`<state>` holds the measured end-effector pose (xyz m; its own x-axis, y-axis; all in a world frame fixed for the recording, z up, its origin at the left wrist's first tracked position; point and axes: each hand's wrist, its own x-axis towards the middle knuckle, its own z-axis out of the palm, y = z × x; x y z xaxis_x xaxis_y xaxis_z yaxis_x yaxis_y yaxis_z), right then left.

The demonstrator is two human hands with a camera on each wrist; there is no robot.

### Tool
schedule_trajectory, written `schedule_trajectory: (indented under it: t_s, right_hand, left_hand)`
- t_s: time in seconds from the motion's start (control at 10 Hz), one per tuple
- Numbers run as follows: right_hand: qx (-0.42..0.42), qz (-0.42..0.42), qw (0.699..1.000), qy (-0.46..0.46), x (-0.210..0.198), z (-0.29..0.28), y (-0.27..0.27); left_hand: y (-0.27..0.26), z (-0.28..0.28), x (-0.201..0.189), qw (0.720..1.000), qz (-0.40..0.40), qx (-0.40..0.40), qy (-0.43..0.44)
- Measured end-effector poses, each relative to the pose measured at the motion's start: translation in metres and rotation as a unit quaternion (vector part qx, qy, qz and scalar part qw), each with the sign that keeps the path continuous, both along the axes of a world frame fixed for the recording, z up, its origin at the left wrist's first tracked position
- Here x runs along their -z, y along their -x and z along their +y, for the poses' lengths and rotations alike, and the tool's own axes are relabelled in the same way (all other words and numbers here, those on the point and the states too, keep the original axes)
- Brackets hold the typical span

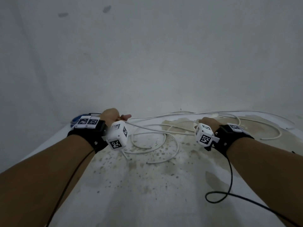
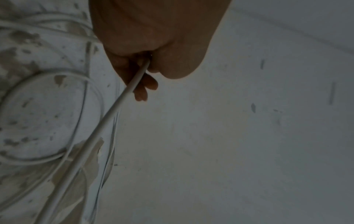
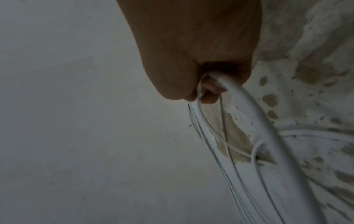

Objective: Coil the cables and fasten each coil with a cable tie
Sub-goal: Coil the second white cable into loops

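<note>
Both hands grip white cable over a stained surface.

The left hand [image 1: 109, 115] curls tight round one strand of the white cable [image 1: 157, 126], which runs from its fist toward the right hand [image 1: 210, 122], also closed round cable strands. Loose loops lie between and below the two grips on the stained surface [image 1: 147, 185].

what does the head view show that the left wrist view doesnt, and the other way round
Only the head view shows the right hand, both forearms, the marker cubes on the wrists and a blue object behind the left wrist. Only the left wrist view shows, close up, the white cable emerging between the left hand's curled fingers. Both show the left hand, loose cable loops and the stained white surface.
</note>
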<state>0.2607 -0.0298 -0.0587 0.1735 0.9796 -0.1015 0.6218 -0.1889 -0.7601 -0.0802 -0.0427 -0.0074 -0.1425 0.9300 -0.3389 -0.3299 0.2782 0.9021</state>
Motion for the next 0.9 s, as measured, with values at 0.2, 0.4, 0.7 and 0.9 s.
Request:
schedule_trajectory:
  t_s: [0.2, 0.4, 0.7, 0.9]
  right_hand:
    - [0.023, 0.276, 0.961, 0.003, -0.018, -0.003, -0.005]
    - [0.060, 0.334, 0.938, -0.073, -0.043, 0.011, -0.017]
    - [0.085, 0.387, 0.912, -0.105, -0.062, 0.025, -0.013]
    - [0.192, 0.529, 0.807, -0.179, -0.069, 0.034, 0.012]
  left_hand:
    - [-0.013, 0.001, -0.054, 0.997, 0.046, 0.046, -0.047]
    - [-0.044, 0.029, -0.094, 0.957, 0.233, 0.102, -0.140]
    - [-0.085, 0.115, -0.055, 0.825, 0.544, 0.091, -0.126]
    - [-0.082, 0.046, -0.001, 0.846, 0.464, 0.261, 0.025]
